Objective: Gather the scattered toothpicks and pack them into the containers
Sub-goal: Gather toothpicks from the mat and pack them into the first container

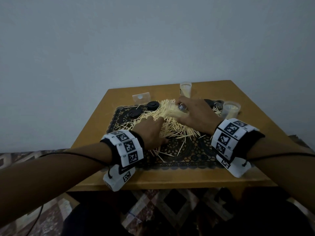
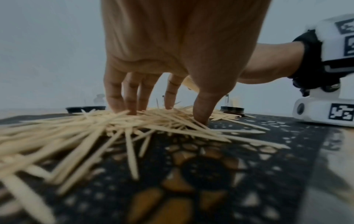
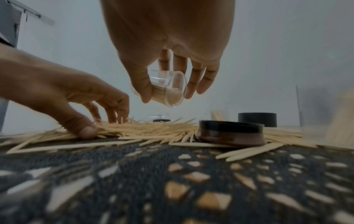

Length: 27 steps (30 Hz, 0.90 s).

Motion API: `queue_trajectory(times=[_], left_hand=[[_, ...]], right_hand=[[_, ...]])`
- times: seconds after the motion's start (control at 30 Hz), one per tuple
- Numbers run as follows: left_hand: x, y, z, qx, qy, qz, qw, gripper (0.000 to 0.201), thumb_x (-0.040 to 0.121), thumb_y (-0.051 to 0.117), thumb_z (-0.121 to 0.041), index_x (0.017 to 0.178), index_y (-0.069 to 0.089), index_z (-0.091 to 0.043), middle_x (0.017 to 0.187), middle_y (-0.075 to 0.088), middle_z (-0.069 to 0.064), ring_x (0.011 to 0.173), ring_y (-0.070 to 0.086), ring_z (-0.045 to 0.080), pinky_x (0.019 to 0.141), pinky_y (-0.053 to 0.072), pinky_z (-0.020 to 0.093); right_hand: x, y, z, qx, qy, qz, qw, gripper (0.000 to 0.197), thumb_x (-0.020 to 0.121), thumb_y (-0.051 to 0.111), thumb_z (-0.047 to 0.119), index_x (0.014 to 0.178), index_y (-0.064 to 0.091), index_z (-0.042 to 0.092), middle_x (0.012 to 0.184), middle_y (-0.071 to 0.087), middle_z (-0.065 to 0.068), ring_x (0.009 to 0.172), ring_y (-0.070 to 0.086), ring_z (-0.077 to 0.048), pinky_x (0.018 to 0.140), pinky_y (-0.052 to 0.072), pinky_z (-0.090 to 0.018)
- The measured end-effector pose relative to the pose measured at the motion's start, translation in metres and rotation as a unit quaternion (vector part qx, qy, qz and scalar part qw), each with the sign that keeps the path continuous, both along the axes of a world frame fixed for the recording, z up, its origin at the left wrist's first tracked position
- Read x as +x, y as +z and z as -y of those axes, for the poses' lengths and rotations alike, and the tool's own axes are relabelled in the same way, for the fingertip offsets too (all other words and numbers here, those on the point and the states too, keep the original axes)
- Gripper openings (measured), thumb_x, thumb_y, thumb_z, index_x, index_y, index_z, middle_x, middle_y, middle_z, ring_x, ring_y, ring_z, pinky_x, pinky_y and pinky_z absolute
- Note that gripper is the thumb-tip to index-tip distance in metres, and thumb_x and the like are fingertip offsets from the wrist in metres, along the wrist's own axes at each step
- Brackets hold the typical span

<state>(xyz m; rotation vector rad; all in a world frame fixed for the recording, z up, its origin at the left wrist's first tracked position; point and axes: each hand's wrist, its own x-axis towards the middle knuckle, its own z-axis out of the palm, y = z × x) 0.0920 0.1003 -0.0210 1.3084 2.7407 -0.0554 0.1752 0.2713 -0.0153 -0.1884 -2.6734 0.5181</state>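
Note:
A heap of pale toothpicks lies scattered on a black lace mat. My left hand sits on the heap's near left side. Its bent fingertips and thumb dig into the toothpicks, spread apart, and nothing is lifted. My right hand grips a small clear container above the heap. In the right wrist view this container is tilted on its side and partly filled with toothpicks, pinched between thumb and fingers.
Two more clear containers with toothpicks stand at the back and back right. Black lids lie at the mat's back left and behind my right hand. A clear plastic piece stands behind them. The wooden table's front edge is close.

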Motion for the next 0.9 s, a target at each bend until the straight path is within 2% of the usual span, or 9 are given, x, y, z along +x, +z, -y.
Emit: queue_trajectory(times=[0.1,0.17,0.3,0.37,0.53,0.73,0.8,0.9], left_hand=[[-0.012,0.004,0.005,0.028,-0.033,-0.011,0.999,0.048,0.084,0.068,-0.038,0.118,0.042,-0.017,0.112,0.056,0.009,0.095,0.053,0.024,0.077,0.048,0.036],[-0.016,0.003,0.007,0.048,-0.042,-0.018,0.998,0.049,0.083,0.069,-0.035,0.119,0.042,-0.016,0.111,0.059,0.009,0.094,0.055,0.025,0.076,0.048,0.037],[-0.017,-0.002,0.011,0.053,-0.030,-0.070,0.996,0.061,0.082,0.066,-0.045,0.128,0.040,-0.015,0.124,0.051,0.009,0.113,0.047,0.027,0.091,0.047,0.042],[-0.020,-0.001,0.014,0.032,-0.032,-0.110,0.993,0.062,0.082,0.064,-0.051,0.128,0.043,-0.015,0.126,0.048,0.008,0.117,0.043,0.028,0.094,0.046,0.043],[-0.032,0.004,0.016,0.008,-0.076,-0.070,0.995,0.045,0.084,0.066,-0.048,0.110,0.062,-0.012,0.103,0.065,0.006,0.095,0.059,0.023,0.079,0.051,0.036],[-0.033,-0.001,0.014,0.028,-0.109,-0.077,0.991,0.026,0.087,0.062,-0.037,0.098,0.066,-0.013,0.090,0.067,0.004,0.087,0.062,0.024,0.076,0.053,0.039],[-0.033,-0.003,0.015,0.040,-0.130,-0.084,0.987,0.023,0.088,0.061,-0.034,0.099,0.066,-0.014,0.090,0.068,0.003,0.088,0.062,0.024,0.076,0.052,0.038],[-0.034,-0.004,0.015,0.052,-0.143,-0.088,0.984,0.028,0.089,0.062,-0.032,0.112,0.061,-0.017,0.098,0.067,0.005,0.093,0.060,0.025,0.078,0.051,0.039]], right_hand=[[-0.001,-0.001,0.004,0.000,0.020,0.006,1.000,0.043,0.077,0.078,0.028,0.114,0.060,0.016,0.103,0.067,-0.005,0.089,0.062,-0.020,0.074,0.054,-0.037],[-0.002,-0.002,0.005,0.002,0.017,0.009,1.000,0.044,0.076,0.078,0.029,0.114,0.060,0.016,0.103,0.067,-0.005,0.090,0.061,-0.021,0.075,0.054,-0.038],[-0.002,-0.003,0.002,0.001,0.018,0.020,1.000,0.044,0.077,0.078,0.030,0.115,0.059,0.016,0.104,0.067,-0.005,0.090,0.062,-0.021,0.076,0.054,-0.038],[-0.002,-0.003,0.002,0.000,0.021,0.034,0.999,0.044,0.078,0.078,0.030,0.115,0.058,0.016,0.106,0.068,-0.006,0.092,0.063,-0.022,0.077,0.053,-0.035],[-0.001,-0.004,0.001,0.004,0.033,0.058,0.998,0.047,0.075,0.080,0.027,0.116,0.059,0.016,0.109,0.068,-0.006,0.091,0.061,-0.021,0.073,0.048,-0.029],[0.000,-0.004,0.001,-0.006,0.037,0.067,0.997,0.046,0.075,0.080,0.025,0.115,0.059,0.015,0.108,0.067,-0.006,0.088,0.060,-0.018,0.072,0.049,-0.028],[0.001,-0.003,0.001,-0.008,0.036,0.070,0.997,0.046,0.075,0.080,0.025,0.114,0.059,0.014,0.108,0.067,-0.005,0.088,0.061,-0.019,0.073,0.050,-0.029],[0.001,-0.003,0.000,-0.015,0.029,0.068,0.997,0.046,0.074,0.081,0.026,0.114,0.059,0.015,0.108,0.067,-0.004,0.089,0.061,-0.018,0.074,0.050,-0.030]])
